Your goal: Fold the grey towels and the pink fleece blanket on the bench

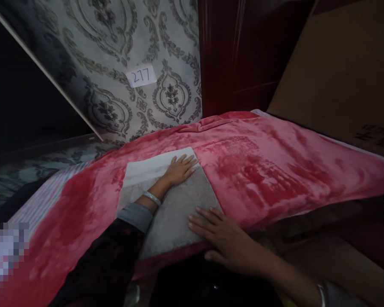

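A grey plush cloth [176, 213] lies flat on a red and pink fleece blanket [294, 149]. Its far end shows a smooth white strip [144, 168]. My left hand [179, 170] rests palm down across the far right part of the cloth, fingers spread, where white meets grey; a bracelet circles that wrist. Near the cloth's close right corner, my right hand [222, 238] is stretched out with its fingers apart, the fingertips over the grey plush. Neither hand grips anything.
Behind the blanket stands a patterned wall [173, 38] bearing a paper marked 277 [141, 76]. A dark red wooden panel [233, 64] adjoins it. At right leans a large cardboard box [345, 64]. A dark panel with a pale edge [45, 59] slants at left.
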